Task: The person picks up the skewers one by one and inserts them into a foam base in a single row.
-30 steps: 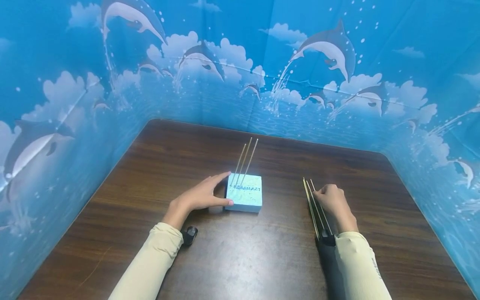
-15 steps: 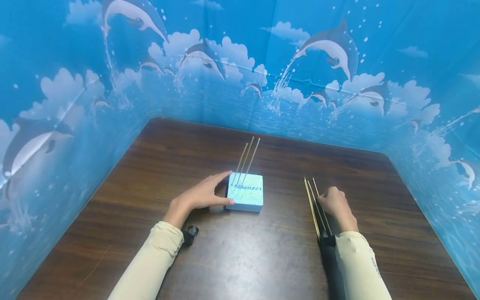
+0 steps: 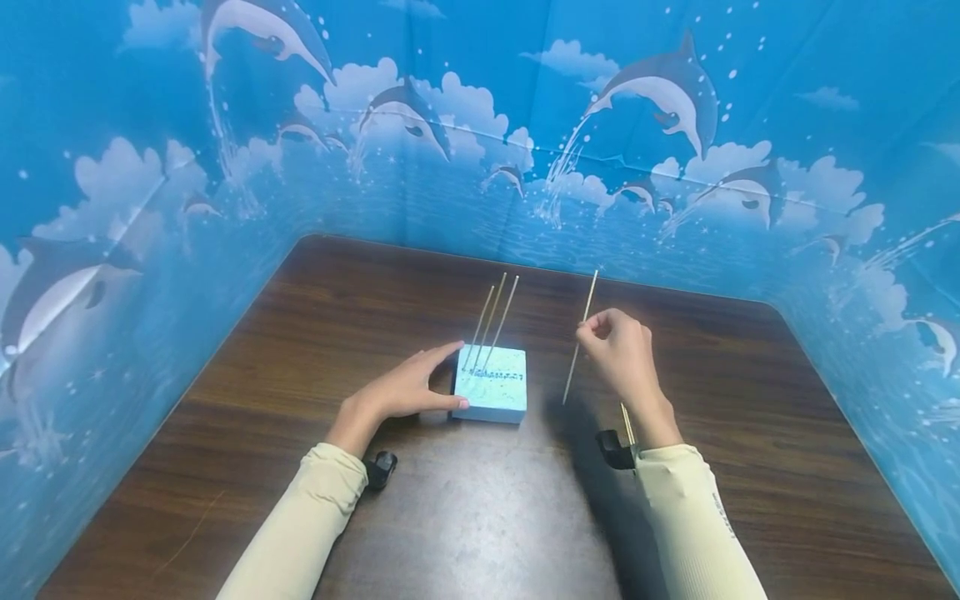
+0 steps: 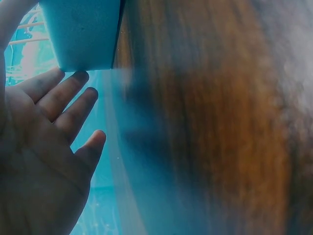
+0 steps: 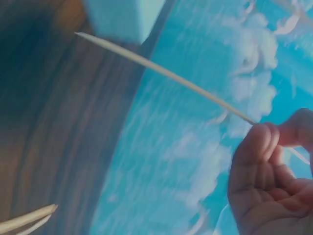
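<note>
currently the right hand point(image 3: 621, 346) pinches a pointed wooden skewer point(image 5: 166, 73) partway along its length between thumb and fingers, the shaft steeply slanted, its lower end over the table point(image 3: 465, 517) just right of the pale blue foam block point(image 3: 491, 396). that tilt runs nearly parallel to three upright skewers point(image 3: 490, 323) standing at the block's left, while the left hand point(image 3: 401, 390), fingers extended and thumb spread, touches its left side, farther from the pinched skewer.
</note>
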The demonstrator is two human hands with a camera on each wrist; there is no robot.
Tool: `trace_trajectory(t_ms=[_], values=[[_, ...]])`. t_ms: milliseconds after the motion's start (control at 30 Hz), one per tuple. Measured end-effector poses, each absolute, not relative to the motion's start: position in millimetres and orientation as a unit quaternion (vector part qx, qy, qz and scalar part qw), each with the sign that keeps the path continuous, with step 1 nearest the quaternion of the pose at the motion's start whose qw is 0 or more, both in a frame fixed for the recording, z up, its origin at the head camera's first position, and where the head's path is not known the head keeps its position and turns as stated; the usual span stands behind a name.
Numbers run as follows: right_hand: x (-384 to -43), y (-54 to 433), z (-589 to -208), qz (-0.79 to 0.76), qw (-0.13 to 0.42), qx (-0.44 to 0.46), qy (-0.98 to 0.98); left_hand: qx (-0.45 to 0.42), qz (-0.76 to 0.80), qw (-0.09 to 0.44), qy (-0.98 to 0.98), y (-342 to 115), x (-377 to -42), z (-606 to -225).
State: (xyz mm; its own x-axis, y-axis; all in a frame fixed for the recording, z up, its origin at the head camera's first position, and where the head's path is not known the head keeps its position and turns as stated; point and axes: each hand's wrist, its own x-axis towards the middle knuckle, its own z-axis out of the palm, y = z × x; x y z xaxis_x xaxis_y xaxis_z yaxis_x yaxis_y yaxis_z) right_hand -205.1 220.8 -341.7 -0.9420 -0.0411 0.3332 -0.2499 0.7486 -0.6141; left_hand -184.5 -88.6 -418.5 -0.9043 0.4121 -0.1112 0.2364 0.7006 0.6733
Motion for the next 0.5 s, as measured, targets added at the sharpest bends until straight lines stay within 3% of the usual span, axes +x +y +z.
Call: trace_trajectory(t_ms=[200,500], values=[[-203,183,-333,0.4,0.213,0.151,-0.878,0.176,0.341,0.127,0.914,-88,-185,-419],[-203,155,-338,0.421,0.226,0.199,-0.856,0.168,0.336,0.126,0.918,-88,-185,-418]])
